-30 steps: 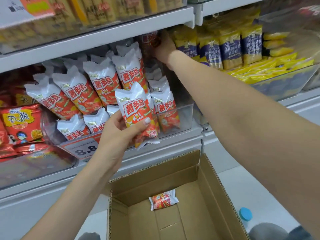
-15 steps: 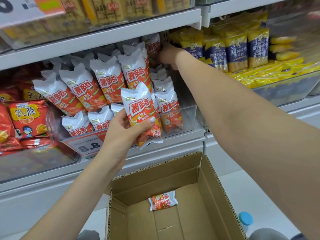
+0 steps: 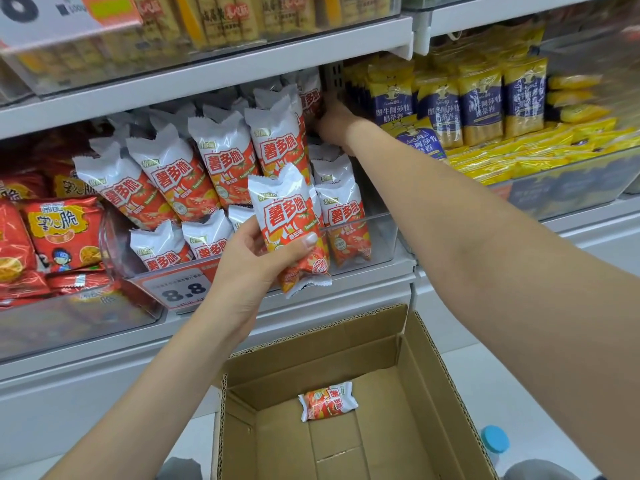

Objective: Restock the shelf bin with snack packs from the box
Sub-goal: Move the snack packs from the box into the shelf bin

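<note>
Left hand [image 3: 256,261] grips tomato crisp pack [image 3: 291,230]; right hand [image 3: 334,121], grip hidden, reaches deep in bin [image 3: 381,237]; leaning packs [image 3: 221,157] risk toppling.

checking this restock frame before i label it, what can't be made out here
- Right hand, head view: fingers hidden behind the back snack packs, so its grip cannot be judged.
- Bottle: only the blue cap shows beside the box.
- Top shelf packs: print blurred behind clear plastic.
</note>
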A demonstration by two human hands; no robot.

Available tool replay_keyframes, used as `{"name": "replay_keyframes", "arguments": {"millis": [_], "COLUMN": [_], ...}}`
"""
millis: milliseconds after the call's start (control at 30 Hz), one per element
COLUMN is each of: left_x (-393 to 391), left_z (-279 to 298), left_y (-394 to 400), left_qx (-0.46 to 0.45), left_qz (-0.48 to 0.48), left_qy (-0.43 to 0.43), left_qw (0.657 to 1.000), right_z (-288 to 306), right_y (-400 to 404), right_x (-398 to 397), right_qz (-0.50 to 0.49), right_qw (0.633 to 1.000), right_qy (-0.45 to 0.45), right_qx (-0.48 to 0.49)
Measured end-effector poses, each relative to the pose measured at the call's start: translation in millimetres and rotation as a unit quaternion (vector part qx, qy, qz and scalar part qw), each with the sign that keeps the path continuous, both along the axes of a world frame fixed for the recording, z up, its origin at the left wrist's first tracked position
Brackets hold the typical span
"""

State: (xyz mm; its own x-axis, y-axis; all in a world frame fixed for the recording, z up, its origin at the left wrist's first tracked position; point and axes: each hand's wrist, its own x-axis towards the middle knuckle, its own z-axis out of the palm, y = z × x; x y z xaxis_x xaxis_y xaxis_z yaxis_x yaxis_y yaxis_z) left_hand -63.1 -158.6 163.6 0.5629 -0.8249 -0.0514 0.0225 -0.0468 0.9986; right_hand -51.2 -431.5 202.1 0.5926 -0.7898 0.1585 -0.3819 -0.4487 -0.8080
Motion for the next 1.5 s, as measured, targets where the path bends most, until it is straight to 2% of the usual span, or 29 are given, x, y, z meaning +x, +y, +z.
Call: {"name": "replay_keyframes", "arguments": {"millis": [300,433,500,600,700,767,834,900,1000,1134,1200,1367,1434,1500], "left_x": [1.4,1.9,0.2,-8.3,-21.3,-28.6,-34.1,-36.3,-36.5,-30.5,-25.9,-16.6,-16.0,-15.4], "left_z": [0.7,2.0,4.1,6.4,7.5,6.4,5.3,3.4,3.1,-2.2,-5.4,-8.1,-9.8,-11.1], "left_y": [1.4,2.4,2.7,1.6,1.2,0.7,-0.5,-1.7,-1.2,2.9,5.5,7.4,8.2,8.5], "left_qx": [0.0,-0.001,-0.005,-0.026,-0.047,-0.059,-0.059,-0.053,-0.029,0.003,0.016,0.026,0.023,0.023], "left_qz": [-0.005,-0.006,-0.002,0.019,0.034,0.029,0.026,0.014,-0.019,0.002,0.019,0.046,0.047,0.048], "left_qy": [0.009,0.012,0.014,-0.008,-0.064,-0.079,-0.111,-0.144,-0.159,-0.21,-0.245,-0.248,-0.25,-0.249], "left_qw": [1.0,1.0,1.0,0.999,0.996,0.995,0.992,0.988,0.987,0.978,0.969,0.967,0.967,0.967], "right_z": [-3.5,12.7,15.6,1.5,-14.8,-15.5,-15.8,-13.5,-4.1,9.5,11.8,20.4,17.4,14.0], "right_y": [7.3,31.8,58.1,110.0,160.1,183.9,194.9,193.3,172.2,130.6,115.9,91.4,81.7,74.4], "right_x": [-0.3,-23.0,-50.8,-98.1,-130.6,-142.8,-148.1,-150.3,-153.1,-136.8,-120.5,-83.1,-71.4,-62.3], "right_qz": [-0.029,-0.06,-0.08,-0.068,0.011,0.07,0.096,0.083,0.032,-0.031,-0.057,-0.139,-0.141,-0.131], "right_qw": [0.998,0.998,0.994,0.979,0.975,0.969,0.97,0.971,0.961,0.949,0.949,0.956,0.961,0.958], "right_qy": [-0.034,-0.028,-0.071,-0.187,-0.213,-0.193,-0.146,-0.127,-0.188,-0.242,-0.252,-0.252,-0.234,-0.254], "right_qx": [0.048,-0.001,-0.03,-0.042,0.052,0.141,0.167,0.186,0.201,0.201,0.182,0.061,0.033,0.032]}}
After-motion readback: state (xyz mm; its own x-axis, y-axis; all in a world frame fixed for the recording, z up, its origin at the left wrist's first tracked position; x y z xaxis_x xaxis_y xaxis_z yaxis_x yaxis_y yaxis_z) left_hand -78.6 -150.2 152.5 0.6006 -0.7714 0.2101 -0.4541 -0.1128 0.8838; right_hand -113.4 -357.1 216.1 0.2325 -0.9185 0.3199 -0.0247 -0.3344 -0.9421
